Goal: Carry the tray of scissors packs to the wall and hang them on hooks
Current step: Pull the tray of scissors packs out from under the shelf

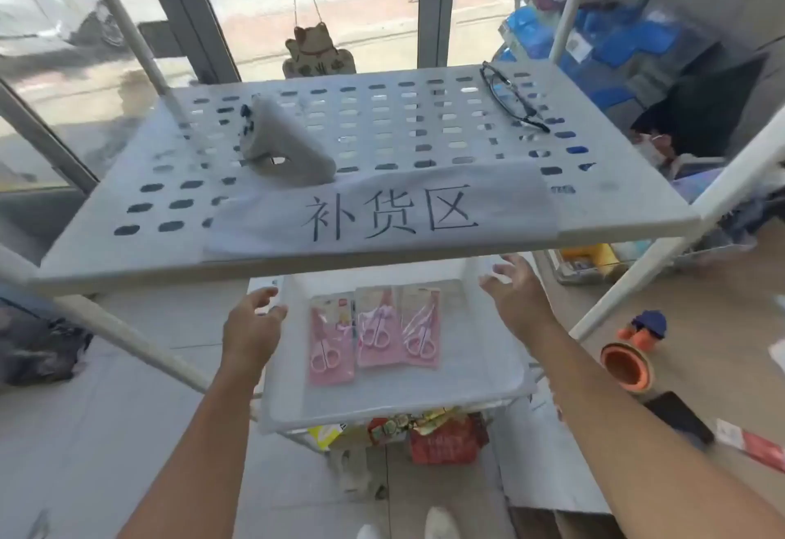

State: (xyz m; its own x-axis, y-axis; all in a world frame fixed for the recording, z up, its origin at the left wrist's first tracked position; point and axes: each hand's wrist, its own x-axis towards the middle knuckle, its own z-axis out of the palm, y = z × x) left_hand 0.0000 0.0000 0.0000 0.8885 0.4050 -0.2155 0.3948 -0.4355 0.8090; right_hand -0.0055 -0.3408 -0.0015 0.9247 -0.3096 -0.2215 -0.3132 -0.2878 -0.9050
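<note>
**Both hands open at the tray's sides**

Bare forearms reach in from the bottom edge. Left hand (253, 326) is open, fingers curled right at the left rim of the white tray (395, 402), can't tell if touching. Right hand (516, 296) is spread open near the right rim, holding nothing. Three pink scissors packs (376, 332) lie side by side toward the tray's far edge, under the perforated shelf (382, 131) with glasses (512, 97) near its far right corner.
</note>
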